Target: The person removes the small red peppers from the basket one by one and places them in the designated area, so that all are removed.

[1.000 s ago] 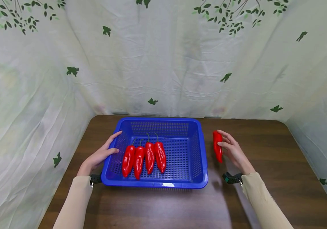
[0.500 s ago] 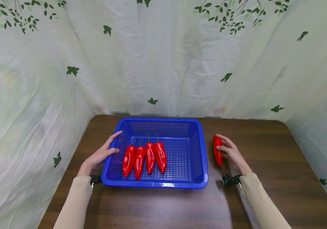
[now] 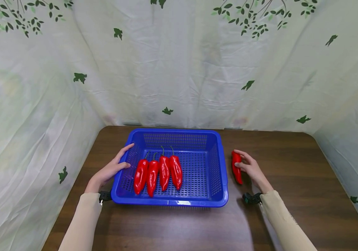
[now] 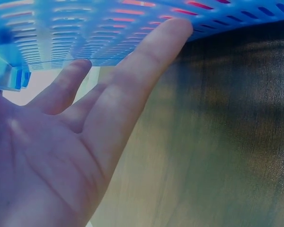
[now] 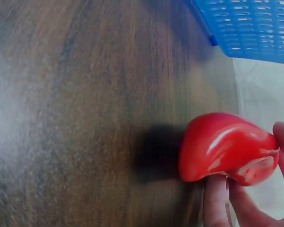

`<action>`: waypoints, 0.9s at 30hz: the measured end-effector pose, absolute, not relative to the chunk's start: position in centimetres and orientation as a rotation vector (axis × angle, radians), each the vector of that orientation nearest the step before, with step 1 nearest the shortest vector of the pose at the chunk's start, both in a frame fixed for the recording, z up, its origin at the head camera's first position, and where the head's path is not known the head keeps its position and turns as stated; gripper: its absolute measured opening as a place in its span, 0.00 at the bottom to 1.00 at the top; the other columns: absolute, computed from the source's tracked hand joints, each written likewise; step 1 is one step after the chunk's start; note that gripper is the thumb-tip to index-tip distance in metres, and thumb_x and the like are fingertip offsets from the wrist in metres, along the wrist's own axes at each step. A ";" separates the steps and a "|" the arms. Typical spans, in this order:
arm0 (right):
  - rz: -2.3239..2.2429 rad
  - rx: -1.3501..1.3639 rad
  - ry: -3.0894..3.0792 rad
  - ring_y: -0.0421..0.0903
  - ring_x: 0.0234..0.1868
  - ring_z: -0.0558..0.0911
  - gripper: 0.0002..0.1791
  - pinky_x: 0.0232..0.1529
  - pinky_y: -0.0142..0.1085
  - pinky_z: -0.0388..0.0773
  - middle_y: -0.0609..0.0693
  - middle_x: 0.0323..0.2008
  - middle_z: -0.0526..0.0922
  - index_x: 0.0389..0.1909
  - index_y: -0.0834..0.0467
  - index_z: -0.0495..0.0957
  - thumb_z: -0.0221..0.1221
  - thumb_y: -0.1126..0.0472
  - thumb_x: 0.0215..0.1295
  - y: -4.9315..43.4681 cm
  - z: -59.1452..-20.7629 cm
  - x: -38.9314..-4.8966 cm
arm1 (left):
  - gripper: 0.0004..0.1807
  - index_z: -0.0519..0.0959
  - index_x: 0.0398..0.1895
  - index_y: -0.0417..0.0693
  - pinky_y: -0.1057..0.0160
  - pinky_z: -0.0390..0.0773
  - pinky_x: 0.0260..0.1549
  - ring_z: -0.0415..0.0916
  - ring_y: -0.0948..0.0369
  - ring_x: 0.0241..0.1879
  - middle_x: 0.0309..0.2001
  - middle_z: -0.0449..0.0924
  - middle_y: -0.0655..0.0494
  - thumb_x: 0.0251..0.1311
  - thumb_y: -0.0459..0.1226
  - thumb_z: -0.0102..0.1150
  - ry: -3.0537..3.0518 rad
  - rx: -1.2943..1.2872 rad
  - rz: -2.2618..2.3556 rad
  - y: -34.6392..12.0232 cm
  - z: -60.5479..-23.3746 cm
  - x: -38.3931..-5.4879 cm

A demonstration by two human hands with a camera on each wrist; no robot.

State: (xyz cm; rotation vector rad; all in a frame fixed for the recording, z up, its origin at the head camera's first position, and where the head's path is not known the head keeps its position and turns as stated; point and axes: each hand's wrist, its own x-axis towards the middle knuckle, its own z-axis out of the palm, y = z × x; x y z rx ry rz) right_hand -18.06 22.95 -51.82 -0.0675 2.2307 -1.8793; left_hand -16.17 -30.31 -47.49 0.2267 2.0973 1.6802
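My left hand (image 3: 107,173) grips the left side of a blue plastic basket (image 3: 194,202), thumb over the rim. In the left wrist view its fingers (image 4: 128,80) extend along the slotted outer wall. Several shiny red chili peppers (image 3: 164,173) lie side by side inside the basket's left half, green stems pointing to the back. To the right of the basket, my right hand (image 3: 251,170) holds another red chili pepper (image 3: 236,157) between thumb and fingers, close over the table. The right wrist view shows this pepper (image 5: 222,146) end-on, a dark shadow beside it.
The brown wooden table (image 3: 285,174) carries the basket near its middle. A pale curtain (image 3: 191,69) with leaf prints hangs behind the table and at both sides. Dark bands sit on both wrists.
My right hand has moved a little toward the near side and slightly left, carrying the pepper lower. The left hand, basket and peppers inside it stay where they were.
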 end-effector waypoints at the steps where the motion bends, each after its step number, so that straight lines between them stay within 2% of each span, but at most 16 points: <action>1: -1.874 -0.069 2.235 0.61 0.57 0.68 0.29 0.44 0.29 0.75 0.69 0.65 0.60 0.69 0.62 0.60 0.51 0.69 0.67 22.9 -51.8 -18.0 | 0.39 0.43 0.76 0.68 0.41 0.72 0.51 0.51 0.33 0.65 0.73 0.36 0.40 0.68 0.33 0.45 2.097 0.228 1.680 -30.3 -47.5 -16.2; 4: -1.872 -0.067 2.237 0.61 0.56 0.69 0.29 0.44 0.29 0.76 0.69 0.65 0.60 0.69 0.62 0.60 0.51 0.70 0.68 23.0 -51.9 -18.0 | 0.39 0.43 0.76 0.68 0.42 0.72 0.51 0.51 0.33 0.65 0.73 0.36 0.40 0.68 0.33 0.45 2.092 0.231 1.683 -30.3 -47.5 -16.2; 9: -1.893 -0.048 2.234 0.50 0.49 0.74 0.28 0.43 0.29 0.77 0.68 0.65 0.62 0.69 0.63 0.61 0.51 0.71 0.67 23.1 -51.8 -17.9 | 0.39 0.43 0.76 0.67 0.42 0.72 0.51 0.52 0.33 0.65 0.73 0.36 0.39 0.68 0.33 0.45 2.087 0.230 1.684 -30.3 -47.5 -16.2; 11: -1.895 -0.042 2.237 0.49 0.49 0.74 0.28 0.43 0.29 0.77 0.68 0.65 0.62 0.69 0.64 0.60 0.51 0.71 0.68 23.2 -51.7 -17.8 | 0.39 0.43 0.76 0.67 0.42 0.72 0.52 0.51 0.33 0.65 0.73 0.36 0.40 0.68 0.33 0.45 2.093 0.229 1.680 -30.3 -47.5 -16.2; 19: -1.760 0.014 2.368 0.63 0.56 0.68 0.27 0.45 0.34 0.76 0.67 0.66 0.60 0.69 0.61 0.62 0.50 0.69 0.68 23.5 -51.0 -17.5 | 0.38 0.43 0.76 0.68 0.40 0.70 0.53 0.50 0.33 0.65 0.73 0.35 0.40 0.68 0.34 0.45 2.111 0.232 1.669 -30.4 -47.6 -16.3; 23: -1.723 0.042 2.396 0.64 0.56 0.68 0.27 0.47 0.39 0.77 0.67 0.66 0.60 0.68 0.61 0.63 0.50 0.69 0.68 23.3 -50.9 -17.5 | 0.38 0.43 0.76 0.67 0.41 0.70 0.53 0.50 0.34 0.66 0.73 0.35 0.40 0.68 0.34 0.46 2.111 0.230 1.674 -30.5 -47.6 -16.3; 27: -1.748 0.029 2.379 0.65 0.55 0.70 0.27 0.47 0.37 0.78 0.68 0.65 0.61 0.68 0.62 0.63 0.51 0.70 0.68 23.1 -51.1 -17.7 | 0.38 0.43 0.76 0.68 0.41 0.71 0.53 0.51 0.34 0.65 0.73 0.35 0.40 0.68 0.34 0.45 2.109 0.227 1.674 -30.4 -47.7 -16.3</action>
